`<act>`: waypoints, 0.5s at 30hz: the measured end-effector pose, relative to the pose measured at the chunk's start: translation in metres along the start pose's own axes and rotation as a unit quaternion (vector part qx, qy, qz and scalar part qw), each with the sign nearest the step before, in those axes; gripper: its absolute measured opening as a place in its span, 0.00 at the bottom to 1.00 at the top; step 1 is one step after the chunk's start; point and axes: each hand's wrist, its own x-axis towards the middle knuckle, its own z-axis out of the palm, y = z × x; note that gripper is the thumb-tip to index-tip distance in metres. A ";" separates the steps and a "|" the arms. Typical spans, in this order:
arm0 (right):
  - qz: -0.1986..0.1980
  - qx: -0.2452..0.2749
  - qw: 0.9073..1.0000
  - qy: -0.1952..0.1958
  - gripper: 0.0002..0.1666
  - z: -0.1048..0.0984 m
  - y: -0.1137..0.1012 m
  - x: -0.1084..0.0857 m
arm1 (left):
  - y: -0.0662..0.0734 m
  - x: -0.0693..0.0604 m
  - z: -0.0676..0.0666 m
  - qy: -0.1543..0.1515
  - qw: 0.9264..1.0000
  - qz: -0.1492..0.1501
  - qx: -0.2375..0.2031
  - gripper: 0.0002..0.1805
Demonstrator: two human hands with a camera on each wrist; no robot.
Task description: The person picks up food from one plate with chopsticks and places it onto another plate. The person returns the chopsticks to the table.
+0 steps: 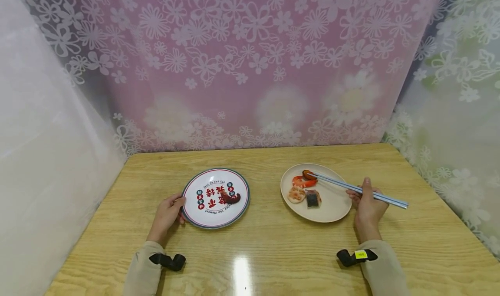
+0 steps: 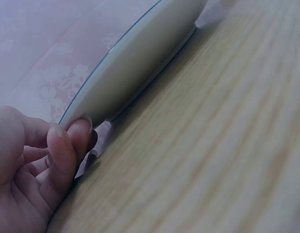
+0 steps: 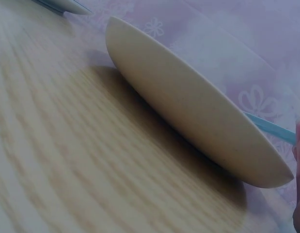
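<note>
My left hand (image 1: pixel 166 215) pinches the left rim of a white plate (image 1: pixel 195 213) with a blue-green edge and red printed characters. In the left wrist view, the thumb and fingers (image 2: pixel 62 150) hold that rim. A dark red, curled tentacle-like piece (image 1: pixel 233 197) lies on the plate. On the right, my right hand (image 1: pixel 369 209) holds silvery-blue chopsticks (image 1: pixel 343 184). Their tips touch an orange-brown, mussel-like piece (image 1: pixel 307 173) at the back of a beige plate (image 1: pixel 337 205). Whether the tips grip it, I cannot tell. The right wrist view shows only the hand's edge.
Also on the beige plate are a red-and-white shrimp (image 1: pixel 306 182), a pale round piece (image 1: pixel 296 195) with holes and a dark-topped block (image 1: pixel 313 198). Both plates stand on a wooden table (image 1: pixel 265 244). A pink flowered curtain (image 1: pixel 250 92) hangs behind it.
</note>
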 end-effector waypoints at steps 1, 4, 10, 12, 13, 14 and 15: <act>0.001 -0.002 1.000 -0.001 0.22 0.000 0.000 0.000 | 0.000 0.000 0.000 0.001 1.000 0.000 0.000 0.24; 0.003 -0.001 1.000 -0.001 0.23 0.000 0.000 0.000 | 0.000 0.001 0.001 0.002 1.000 0.001 0.000 0.23; 0.004 0.001 1.000 -0.001 0.21 0.001 0.000 0.000 | -0.001 0.002 0.001 0.003 1.000 0.006 -0.002 0.23; 0.005 0.004 1.000 0.001 0.20 0.001 0.000 0.001 | -0.001 0.001 0.001 0.001 1.000 0.006 -0.001 0.23; 0.005 0.004 1.000 0.001 0.20 0.001 0.001 0.000 | -0.001 0.001 0.001 0.000 1.000 0.006 -0.002 0.23; 0.004 0.004 1.000 0.002 0.19 0.001 0.001 0.000 | -0.002 0.001 0.001 0.001 1.000 0.005 -0.004 0.23; 0.004 0.003 1.000 0.003 0.19 0.001 0.001 0.000 | -0.002 0.001 0.001 0.001 1.000 0.005 -0.006 0.23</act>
